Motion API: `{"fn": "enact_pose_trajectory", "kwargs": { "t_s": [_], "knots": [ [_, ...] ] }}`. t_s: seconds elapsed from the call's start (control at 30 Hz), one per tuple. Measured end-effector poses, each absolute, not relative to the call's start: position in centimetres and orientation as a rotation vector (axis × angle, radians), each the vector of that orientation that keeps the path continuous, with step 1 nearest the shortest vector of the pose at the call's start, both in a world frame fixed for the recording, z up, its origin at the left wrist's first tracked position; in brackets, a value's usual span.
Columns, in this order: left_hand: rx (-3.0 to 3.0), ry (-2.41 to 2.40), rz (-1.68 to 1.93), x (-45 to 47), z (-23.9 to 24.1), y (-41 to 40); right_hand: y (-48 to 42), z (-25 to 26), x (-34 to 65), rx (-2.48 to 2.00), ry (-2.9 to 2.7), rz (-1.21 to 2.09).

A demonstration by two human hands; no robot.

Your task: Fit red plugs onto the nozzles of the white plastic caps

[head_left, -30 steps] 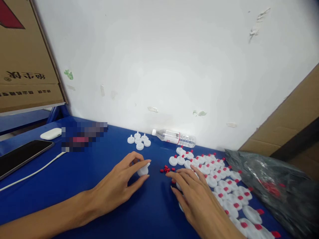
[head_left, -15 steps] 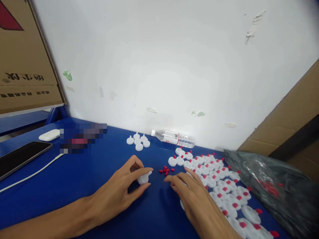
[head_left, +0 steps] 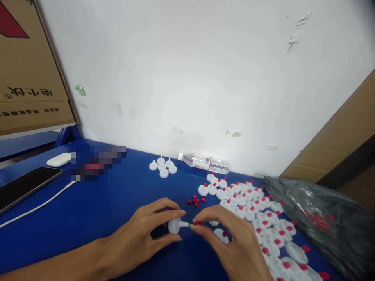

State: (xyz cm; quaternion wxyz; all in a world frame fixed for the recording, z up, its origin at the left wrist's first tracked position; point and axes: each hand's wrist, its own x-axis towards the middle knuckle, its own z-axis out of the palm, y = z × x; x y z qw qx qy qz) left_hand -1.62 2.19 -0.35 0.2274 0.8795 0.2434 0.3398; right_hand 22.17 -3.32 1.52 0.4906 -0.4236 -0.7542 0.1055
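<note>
Between thumb and fingers, my left hand [head_left: 146,230] grips a white plastic nozzle cap [head_left: 175,225], its thin spout pointing right. My right hand [head_left: 228,234] pinches a small red tip cap [head_left: 197,223] right by the end of that spout; whether the two touch I cannot tell. Beyond the hands lies a small cluster of loose red tip caps [head_left: 195,201]. Many white nozzle caps with red tips [head_left: 249,212] spread over the right side, partly hidden by my right hand. A small group of white nozzle caps without red tips [head_left: 163,167] stands near the wall.
A clear plastic bottle [head_left: 205,162] lies along the wall. At the right is a dark plastic bag [head_left: 328,218] with red pieces inside. A phone [head_left: 27,187], a white case [head_left: 59,159] and a white cable [head_left: 43,205] lie on the blue table [head_left: 111,199] at left.
My left hand has turned the nozzle cap so its spout points right, and shifted slightly right. My right hand has come over to it, now pinching a red tip cap at the spout.
</note>
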Motion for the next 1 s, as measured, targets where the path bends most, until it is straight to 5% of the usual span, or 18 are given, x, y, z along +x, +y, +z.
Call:
{"fn": "enact_pose_trajectory", "kwargs": {
  "t_s": [0.53, 1.0],
  "knots": [
    [2.479, 0.576, 1.123, -1.4, -0.4, 1.2, -3.7, 0.8, 21.8, -0.904, -1.919, 0.312],
    [2.478, 0.408, 1.34, -1.3, 0.8, 1.1, -3.4, 0.8, 21.8, -0.917, -2.036, -0.012]
  ]
}}
